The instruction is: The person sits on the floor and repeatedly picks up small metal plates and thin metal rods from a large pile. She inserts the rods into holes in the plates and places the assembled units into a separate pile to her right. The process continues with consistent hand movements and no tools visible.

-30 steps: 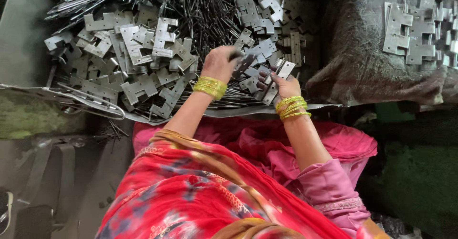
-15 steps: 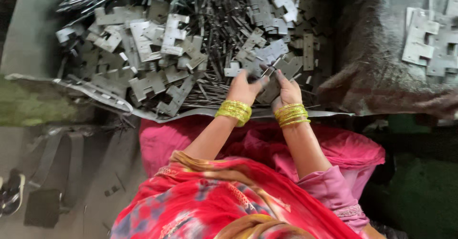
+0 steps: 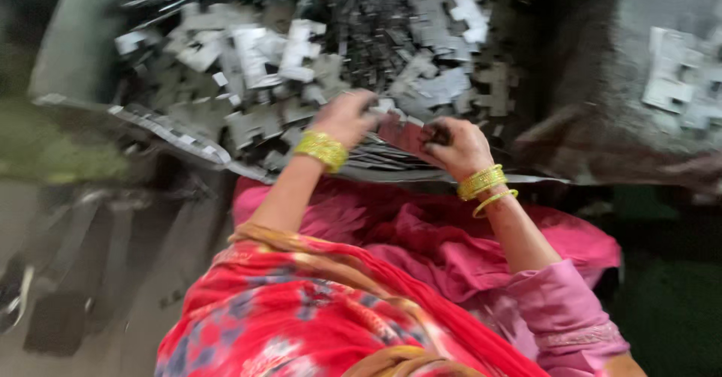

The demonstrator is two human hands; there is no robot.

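Head view, blurred: left hand (image 3: 347, 117) and right hand (image 3: 460, 147) curl around a flat metal piece (image 3: 406, 132) mid-frame, at the crowded metal pile's (image 3: 301, 68) near edge.

Grey metal plates (image 3: 301, 83), gold bangles (image 3: 481, 183), pink trousers (image 3: 421, 234) — red, blue-flowered scarf (image 3: 301, 324).

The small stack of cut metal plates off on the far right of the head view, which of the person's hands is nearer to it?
Right. The right hand lies left of the stack of cut metal plates, with dark cloth between them. The left hand is farther left, over the big pile of metal plates.
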